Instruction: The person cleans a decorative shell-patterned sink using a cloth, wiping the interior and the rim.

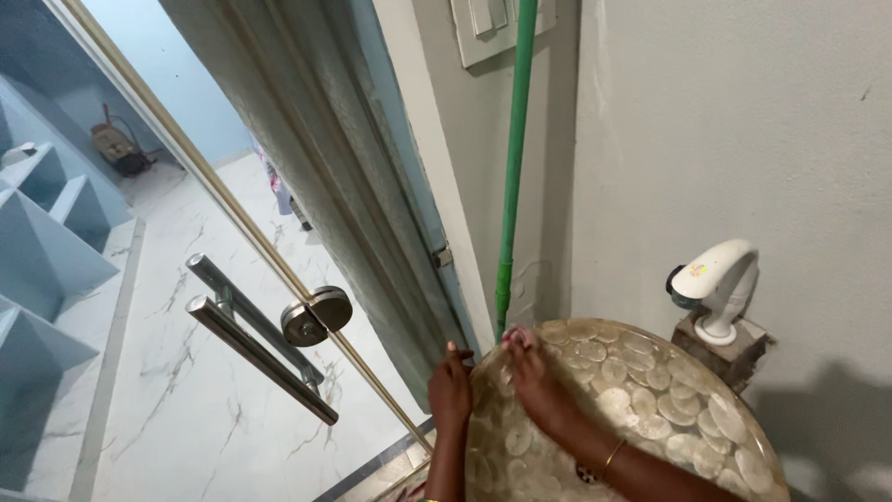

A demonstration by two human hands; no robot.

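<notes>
A round basin [650, 400] with a pale shell-like disc pattern fills the lower right. My left hand [450, 390] grips its outer left rim. My right hand [531, 372] lies flat on the inside of the rim at the near-left, fingers spread toward the wall; a thin gold bangle sits on that wrist. A green pole [511, 186] stands upright against the grey wall just behind my right fingertips, apart from them.
A white curved tap [717, 284] stands on a stone block at the basin's back right. A glass door with a metal bar handle [255, 339] stands open on the left, over white marble floor [186, 409]. Blue steps [46, 251] rise at far left.
</notes>
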